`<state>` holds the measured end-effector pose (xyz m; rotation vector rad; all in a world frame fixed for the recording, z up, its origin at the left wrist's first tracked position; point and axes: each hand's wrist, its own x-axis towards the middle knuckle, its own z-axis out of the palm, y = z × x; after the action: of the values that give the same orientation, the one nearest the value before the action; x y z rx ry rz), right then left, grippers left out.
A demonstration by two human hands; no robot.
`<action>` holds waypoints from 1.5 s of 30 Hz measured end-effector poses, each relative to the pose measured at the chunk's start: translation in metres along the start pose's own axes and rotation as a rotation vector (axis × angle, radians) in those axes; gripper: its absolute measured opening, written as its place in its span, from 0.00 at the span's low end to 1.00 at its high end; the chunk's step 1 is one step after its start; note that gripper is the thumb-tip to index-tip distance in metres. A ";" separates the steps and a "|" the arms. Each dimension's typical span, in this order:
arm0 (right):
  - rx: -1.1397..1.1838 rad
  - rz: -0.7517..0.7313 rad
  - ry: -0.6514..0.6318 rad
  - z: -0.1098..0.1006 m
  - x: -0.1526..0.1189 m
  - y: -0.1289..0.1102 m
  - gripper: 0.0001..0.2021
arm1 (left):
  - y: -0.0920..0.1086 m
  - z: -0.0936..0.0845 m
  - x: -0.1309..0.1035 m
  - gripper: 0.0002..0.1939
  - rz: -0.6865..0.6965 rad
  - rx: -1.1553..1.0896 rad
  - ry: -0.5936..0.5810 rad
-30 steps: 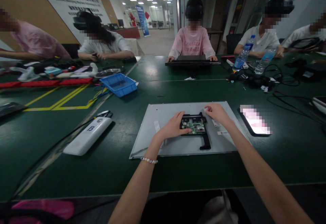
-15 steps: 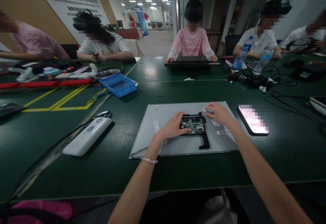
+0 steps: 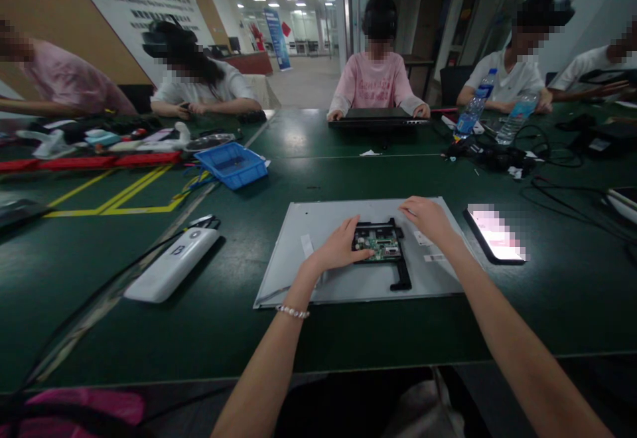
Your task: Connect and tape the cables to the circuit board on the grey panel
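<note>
A grey flat panel (image 3: 293,225) lies on the green table, with white labels on its surface. On the panel sits a green circuit board (image 3: 381,247) in a black plastic bracket (image 3: 402,272). My left hand (image 3: 338,244) grips the left side of the board, its thumb over the front and its fingers at the back edge. My right hand (image 3: 425,220) is just right of the bracket, above the panel's far right part. Its fingertips are pinched together, and whatever may be between them is too small to make out.
Left of the panel lies a white power bank (image 3: 174,262) with a black cable. To the right is a lit phone (image 3: 495,235). Farther off stand a blue tray (image 3: 233,166) and two water bottles (image 3: 475,105). Across the table, a person in pink (image 3: 378,86) holds a dark flat panel.
My right hand has shifted slightly, and the pale bit seen at its fingertips no longer shows. My left hand stays on the board. Across the table, the dark panel has tipped a little.
</note>
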<state>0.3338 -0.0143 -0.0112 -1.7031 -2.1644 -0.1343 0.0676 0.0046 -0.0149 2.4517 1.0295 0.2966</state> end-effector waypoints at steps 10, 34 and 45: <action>-0.059 -0.213 -0.144 0.005 0.033 -0.063 0.12 | -0.002 0.005 0.003 0.50 0.011 0.023 0.033; 0.157 -0.187 -0.150 0.024 0.026 -0.067 0.11 | 0.001 0.004 0.001 0.48 0.007 0.046 0.039; 0.239 -0.128 -0.134 0.000 0.022 -0.063 0.14 | 0.003 0.001 -0.002 0.49 0.040 -0.001 0.078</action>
<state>0.2702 -0.0106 0.0067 -1.4780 -2.2812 0.2016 0.0684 0.0009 -0.0140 2.4798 1.0126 0.4087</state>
